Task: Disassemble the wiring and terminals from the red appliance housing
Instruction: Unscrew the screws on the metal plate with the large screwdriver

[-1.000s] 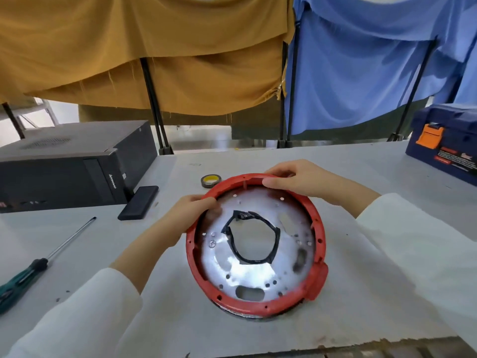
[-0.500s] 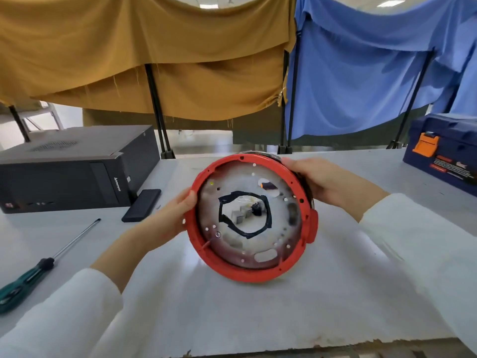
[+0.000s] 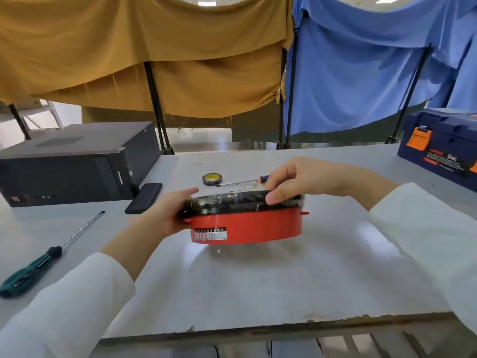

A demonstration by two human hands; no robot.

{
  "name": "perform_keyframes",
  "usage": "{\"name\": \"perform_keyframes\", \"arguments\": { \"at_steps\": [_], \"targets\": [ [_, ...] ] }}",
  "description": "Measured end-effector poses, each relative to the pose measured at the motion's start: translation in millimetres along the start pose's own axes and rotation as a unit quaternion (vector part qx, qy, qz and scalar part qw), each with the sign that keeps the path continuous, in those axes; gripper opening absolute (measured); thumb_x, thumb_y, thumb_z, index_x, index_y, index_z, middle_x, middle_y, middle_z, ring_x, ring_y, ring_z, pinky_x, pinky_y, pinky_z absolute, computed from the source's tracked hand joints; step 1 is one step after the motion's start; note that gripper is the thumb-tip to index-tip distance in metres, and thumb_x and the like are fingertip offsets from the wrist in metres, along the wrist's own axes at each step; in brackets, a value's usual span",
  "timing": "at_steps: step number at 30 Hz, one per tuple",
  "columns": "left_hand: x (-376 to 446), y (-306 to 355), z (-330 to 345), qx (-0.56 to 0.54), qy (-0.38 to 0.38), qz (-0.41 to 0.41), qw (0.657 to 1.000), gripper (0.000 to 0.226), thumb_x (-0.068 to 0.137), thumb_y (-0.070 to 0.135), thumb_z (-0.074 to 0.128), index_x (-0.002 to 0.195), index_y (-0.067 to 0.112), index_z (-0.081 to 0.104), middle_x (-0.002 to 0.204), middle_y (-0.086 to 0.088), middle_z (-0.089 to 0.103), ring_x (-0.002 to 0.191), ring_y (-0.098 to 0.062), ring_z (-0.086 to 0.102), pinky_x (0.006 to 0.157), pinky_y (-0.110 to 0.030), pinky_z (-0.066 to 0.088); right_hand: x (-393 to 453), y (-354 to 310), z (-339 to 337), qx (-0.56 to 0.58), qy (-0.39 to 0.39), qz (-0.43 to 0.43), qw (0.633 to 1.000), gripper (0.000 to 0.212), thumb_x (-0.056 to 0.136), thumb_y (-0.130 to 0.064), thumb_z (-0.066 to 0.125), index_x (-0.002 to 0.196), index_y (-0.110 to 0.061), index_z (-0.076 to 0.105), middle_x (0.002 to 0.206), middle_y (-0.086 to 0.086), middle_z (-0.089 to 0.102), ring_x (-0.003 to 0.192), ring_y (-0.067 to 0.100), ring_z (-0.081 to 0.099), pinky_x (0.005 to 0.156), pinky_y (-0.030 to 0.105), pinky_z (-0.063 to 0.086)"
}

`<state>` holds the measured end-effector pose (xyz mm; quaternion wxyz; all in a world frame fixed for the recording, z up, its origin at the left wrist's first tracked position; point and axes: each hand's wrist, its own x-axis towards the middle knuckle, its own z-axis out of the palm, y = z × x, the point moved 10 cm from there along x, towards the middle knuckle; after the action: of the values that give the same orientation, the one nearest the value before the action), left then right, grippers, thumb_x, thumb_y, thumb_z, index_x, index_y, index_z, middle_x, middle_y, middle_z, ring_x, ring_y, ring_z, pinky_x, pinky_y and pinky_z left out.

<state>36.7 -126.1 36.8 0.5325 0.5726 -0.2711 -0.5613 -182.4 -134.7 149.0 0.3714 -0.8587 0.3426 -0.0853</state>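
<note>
The red housing (image 3: 246, 227) is sitting level near the middle of the surface (image 3: 258, 285), its red wall facing the camera with a small label at its lower left and a black layer with wiring showing along its top. Whether its underside is touching the surface or hovering just above it cannot be told. The left hand (image 3: 167, 213) is wrapping its grip around the housing's left end, fingers reaching over the black top. The right hand (image 3: 296, 182) is gripping the top at the right side, thumb pressing on the near face of the black layer and fingers curling over the far side. Just beyond the housing, toward the far edge, a roll of tape (image 3: 212, 179) and a small orange-handled screwdriver (image 3: 244, 181) are lying. A green-handled screwdriver (image 3: 49, 257) is lying near the left edge, a black phone (image 3: 144, 194) is lying beside a black computer case (image 3: 77, 161) at the far left corner, and a blue toolbox (image 3: 441, 146) is standing at the far right corner.
</note>
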Motion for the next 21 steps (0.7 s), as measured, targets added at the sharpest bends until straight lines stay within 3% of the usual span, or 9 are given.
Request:
{"name": "perform_keyframes", "arguments": {
  "at_steps": [3,5,8,10,13,15,18,21],
  "targets": [
    [-7.3,-0.8,1.7,0.043,0.031,0.088,0.995,0.058,0.086,-0.009,0.03,0.131,0.021,0.049,0.122,-0.005,0.053,0.08,-0.019,0.057,0.06,-0.029,0.045,-7.6,23.2,-0.9,-0.005,0.032,0.052,0.998,0.052,0.058,-0.072,0.06,0.089,-0.034,0.075,0.098,-0.018,0.07,0.101,0.002,0.06,0.09,0.023,0.041],
    [-14.0,-7.0,7.1,0.102,0.033,0.14,0.984,0.064,0.082,-0.01,0.028,0.131,0.026,0.048,0.127,0.006,0.052,0.075,-0.018,0.055,0.05,-0.025,0.039,-8.8,47.4,0.2,0.005,0.061,0.085,0.994,0.054,0.066,-0.072,0.058,0.101,-0.033,0.072,0.108,-0.013,0.068,0.109,0.007,0.057,0.099,0.03,0.038],
    [-17.1,-22.7,9.6,0.137,0.024,0.175,0.975,0.061,0.084,-0.007,0.031,0.127,0.033,0.046,0.127,0.015,0.052,0.07,-0.02,0.054,0.044,-0.024,0.033,-4.2,91.4,4.0,-0.02,0.118,0.142,0.983,0.04,0.088,-0.049,0.06,0.121,-0.026,0.059,0.124,-0.004,0.059,0.107,0.012,0.055,0.093,0.028,0.041],
    [-19.2,-31.6,7.7,0.149,0.018,0.179,0.972,0.059,0.085,-0.005,0.034,0.123,0.038,0.047,0.122,0.015,0.055,0.067,-0.017,0.056,0.045,-0.025,0.037,-1.1,115.7,8.5,-0.045,0.149,0.185,0.97,0.049,0.091,-0.034,0.061,0.136,-0.021,0.045,0.132,0.004,0.053,0.101,0.015,0.052,0.082,0.024,0.041],
    [-21.5,-38.8,2.4,0.165,0.009,0.18,0.97,0.062,0.084,-0.008,0.037,0.123,0.038,0.048,0.126,0.01,0.055,0.096,-0.014,0.061,0.071,-0.03,0.05,4.0,135.6,12.3,-0.079,0.192,0.21,0.955,0.061,0.091,-0.022,0.061,0.144,-0.013,0.033,0.137,0.011,0.049,0.108,0.024,0.055,0.083,0.027,0.043],
    [-20.4,-38.2,0.0,0.18,0.001,0.172,0.968,0.068,0.081,-0.012,0.039,0.127,0.037,0.046,0.132,0.011,0.051,0.113,-0.017,0.056,0.088,-0.036,0.05,6.8,142.0,11.6,-0.086,0.214,0.209,0.95,0.058,0.091,-0.022,0.06,0.143,-0.011,0.035,0.135,0.012,0.052,0.114,0.026,0.055,0.084,0.027,0.043],
    [-13.6,-33.3,-3.8,0.172,0.008,0.145,0.974,0.068,0.082,-0.012,0.043,0.133,0.032,0.043,0.133,0.007,0.049,0.117,-0.022,0.054,0.098,-0.043,0.047,11.4,148.9,9.3,-0.084,0.223,0.207,0.949,0.035,0.089,-0.02,0.061,0.123,-0.015,0.056,0.116,0.007,0.064,0.097,0.023,0.061,0.081,0.032,0.051],
    [-6.1,-29.1,-3.8,0.187,0.033,0.131,0.973,0.061,0.084,-0.007,0.046,0.135,0.026,0.043,0.132,0.005,0.051,0.118,-0.024,0.053,0.102,-0.046,0.044,14.2,152.5,7.0,-0.087,0.22,0.207,0.949,0.026,0.088,-0.016,0.059,0.113,-0.018,0.06,0.104,0.004,0.066,0.089,0.021,0.063,0.082,0.037,0.053]
  ]
}}
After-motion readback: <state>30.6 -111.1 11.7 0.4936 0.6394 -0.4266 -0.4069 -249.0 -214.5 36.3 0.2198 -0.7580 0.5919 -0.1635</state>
